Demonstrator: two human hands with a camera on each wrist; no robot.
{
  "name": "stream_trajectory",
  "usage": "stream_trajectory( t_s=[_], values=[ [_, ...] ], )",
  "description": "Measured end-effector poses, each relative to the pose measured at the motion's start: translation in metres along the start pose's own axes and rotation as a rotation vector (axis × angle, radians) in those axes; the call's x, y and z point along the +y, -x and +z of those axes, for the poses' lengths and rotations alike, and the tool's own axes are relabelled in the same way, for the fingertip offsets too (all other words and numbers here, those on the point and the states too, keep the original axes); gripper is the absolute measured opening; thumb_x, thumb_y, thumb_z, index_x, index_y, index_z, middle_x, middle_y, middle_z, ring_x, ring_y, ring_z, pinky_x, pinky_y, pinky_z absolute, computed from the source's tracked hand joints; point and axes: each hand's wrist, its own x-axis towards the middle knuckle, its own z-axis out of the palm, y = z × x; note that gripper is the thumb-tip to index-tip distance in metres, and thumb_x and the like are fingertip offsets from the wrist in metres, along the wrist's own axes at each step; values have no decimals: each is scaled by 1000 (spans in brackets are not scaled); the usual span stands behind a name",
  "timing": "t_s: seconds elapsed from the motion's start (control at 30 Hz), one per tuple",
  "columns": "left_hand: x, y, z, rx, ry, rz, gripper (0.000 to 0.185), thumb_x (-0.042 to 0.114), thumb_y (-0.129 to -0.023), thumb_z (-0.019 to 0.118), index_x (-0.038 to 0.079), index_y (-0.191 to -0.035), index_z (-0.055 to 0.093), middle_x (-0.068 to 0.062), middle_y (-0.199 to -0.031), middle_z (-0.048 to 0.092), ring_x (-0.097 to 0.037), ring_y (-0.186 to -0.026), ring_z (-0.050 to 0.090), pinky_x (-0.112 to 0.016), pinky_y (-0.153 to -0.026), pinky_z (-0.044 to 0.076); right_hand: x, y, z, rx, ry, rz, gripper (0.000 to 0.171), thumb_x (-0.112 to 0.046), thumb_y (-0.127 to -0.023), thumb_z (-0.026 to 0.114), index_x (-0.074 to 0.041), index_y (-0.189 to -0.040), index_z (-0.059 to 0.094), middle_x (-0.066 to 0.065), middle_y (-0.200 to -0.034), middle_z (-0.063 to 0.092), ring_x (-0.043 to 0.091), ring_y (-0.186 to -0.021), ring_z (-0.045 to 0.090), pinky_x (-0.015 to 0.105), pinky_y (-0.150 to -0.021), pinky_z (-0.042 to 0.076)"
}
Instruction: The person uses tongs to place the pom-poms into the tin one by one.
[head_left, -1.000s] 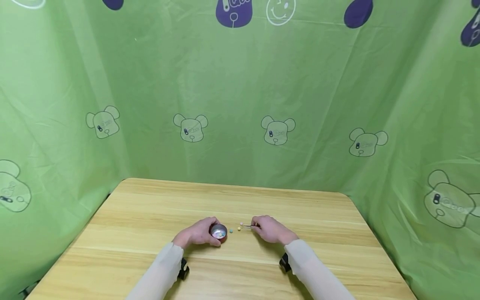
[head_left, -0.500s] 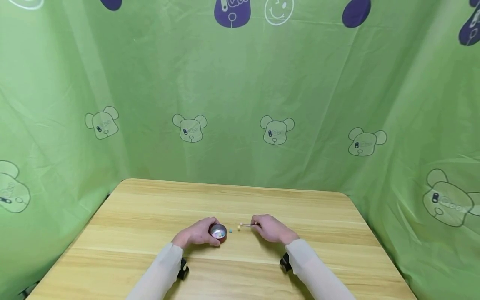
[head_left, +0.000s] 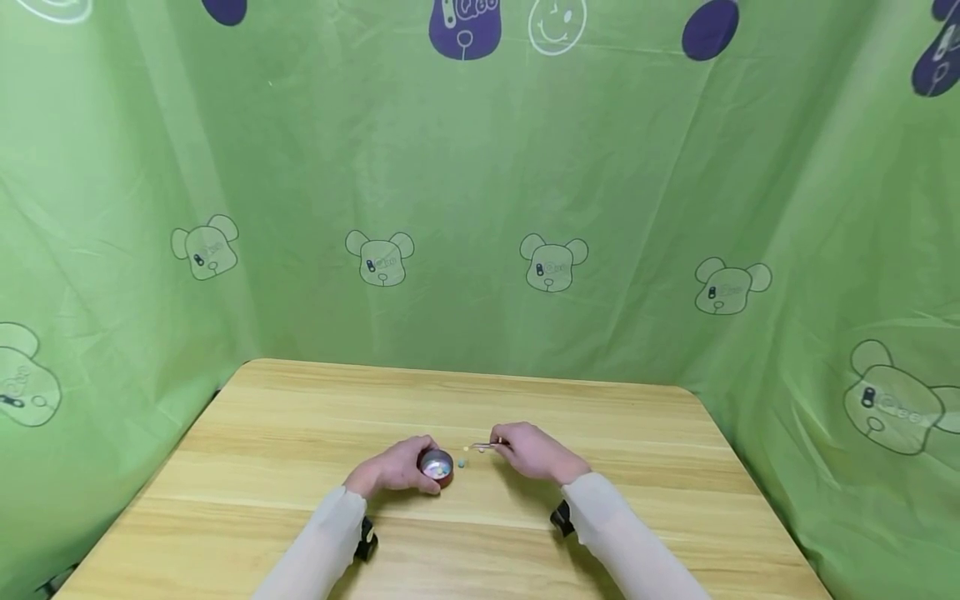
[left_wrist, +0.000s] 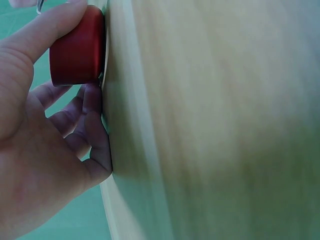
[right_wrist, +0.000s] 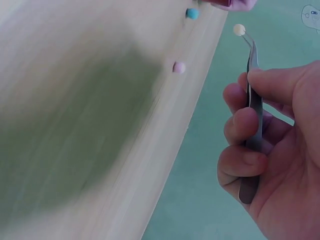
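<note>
My left hand (head_left: 397,465) grips a small round red tin (left_wrist: 79,47) that stands on the table, thumb on the near side and fingers behind. Several pale and coloured bits show inside the tin in the head view. My right hand (head_left: 536,451) holds bent-tip metal tweezers (right_wrist: 253,100) between thumb and fingers. At the tweezers' tips a pale yellow ball (right_wrist: 239,30) is pinched, lifted off the table. A blue ball (right_wrist: 192,13) lies on the wood just right of the tin. Beneath the tweezers sits a pink ball (right_wrist: 179,67).
The wooden table (head_left: 315,408) stretches around both hands. Green curtain (head_left: 465,325) with bear prints hangs behind it and along both sides. A dark wrist-worn device (head_left: 366,538) sits under each forearm.
The tweezers have taken hold of the yellow ball and lifted it. My right hand has moved slightly left, towards the tin. The left hand and tin have stayed in place.
</note>
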Motion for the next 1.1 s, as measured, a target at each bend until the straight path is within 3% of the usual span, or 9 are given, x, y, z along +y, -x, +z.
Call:
stream_trajectory(
  t_s=[0.37, 0.77, 1.1],
  values=[
    [-1, -1, 1, -2, -5, 7, 48, 22, -71, 83, 9, -108, 55, -1, -102, 59, -19, -96, 56, -40, -87, 43, -18, -13, 3, -17, -38, -29, 12, -15, -97, 53, -8, -96, 62, 0, -81, 61, 7, -67, 50, 27, -64, 46],
    [0, 0, -1, -1, -7, 2, 48, 22, -72, 83, 9, -108, 55, -1, -103, 59, -19, -96, 56, -40, -88, 43, -20, -19, 9, -33, -59, -31, 10, -14, -96, 53, -8, -96, 62, 1, -83, 62, 7, -68, 50, 26, -63, 46],
    [-1, -1, -1, -8, -10, 8, 47, 23, -72, 83, 8, -107, 55, -1, -102, 59, -17, -95, 56, -39, -87, 43, -23, -21, 11, -56, -53, -32, 10, -13, -96, 54, -9, -97, 62, -1, -89, 64, 8, -77, 56, 28, -72, 49]
  ],
)
